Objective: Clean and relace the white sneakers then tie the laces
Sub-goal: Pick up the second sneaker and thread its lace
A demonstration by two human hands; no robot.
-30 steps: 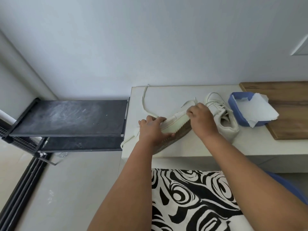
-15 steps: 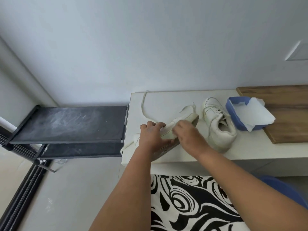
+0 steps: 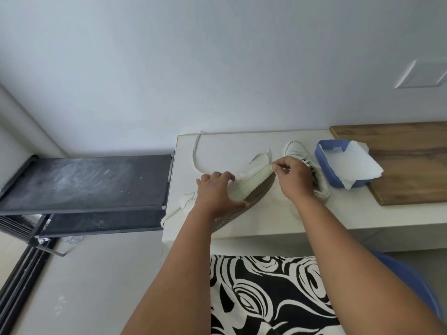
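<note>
Since 0.5 s ago, right hand (image 3: 294, 180) back at toe end of tipped sneaker (image 3: 251, 189), fingertips seemingly pinching lace (image 3: 262, 157). Left hand (image 3: 217, 192) clamped over heel end, sole facing wearer. Behind right hand, 2nd sneaker (image 3: 323, 189); beyond, blue tray (image 3: 324, 163) with tissue.

Two white sneakers (image 3: 251, 187) (image 3: 320, 187), one loose lace (image 3: 197, 154), one blue tub (image 3: 325, 163), one wooden board (image 3: 408, 163), two hands (image 3: 215, 192) (image 3: 294, 176).
</note>
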